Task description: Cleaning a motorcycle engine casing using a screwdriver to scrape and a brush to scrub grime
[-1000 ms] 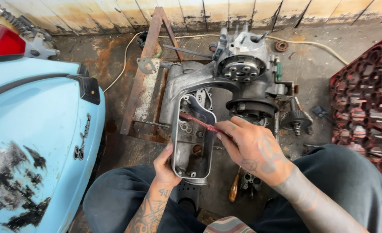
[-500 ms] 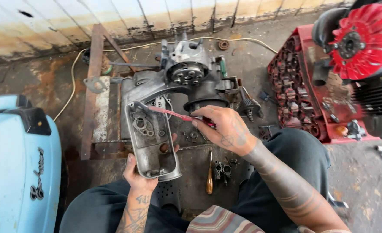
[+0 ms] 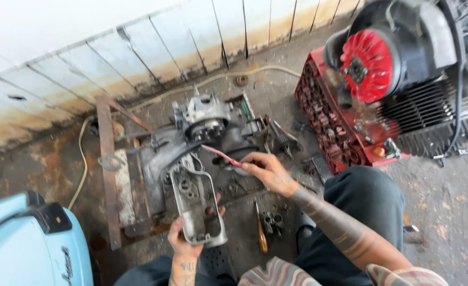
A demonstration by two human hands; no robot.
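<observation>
Cover: grey metal engine cover (image 3: 198, 207), tilted up over the floor, just in front of the engine block (image 3: 205, 127).
Left hand (image 3: 183, 244): closed around the cover's lower end.
Right hand (image 3: 268, 170): fingers pinched on a thin red tool (image 3: 220, 155), tip toward the block.
Nearby: screwdriver (image 3: 261, 230) on the floor; red crate (image 3: 332, 127) at right; blue scooter body (image 3: 27, 246) at left.

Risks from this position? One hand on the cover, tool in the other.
1. The left hand grips the engine cover only by its lower end; the raised end could tip or slip onto the engine.
2. The right hand pinches the thin red tool near its end; the tip may skid off the metal.
3. A screwdriver and small parts lie loose on the floor by the knees, easy to kick or lose.
</observation>
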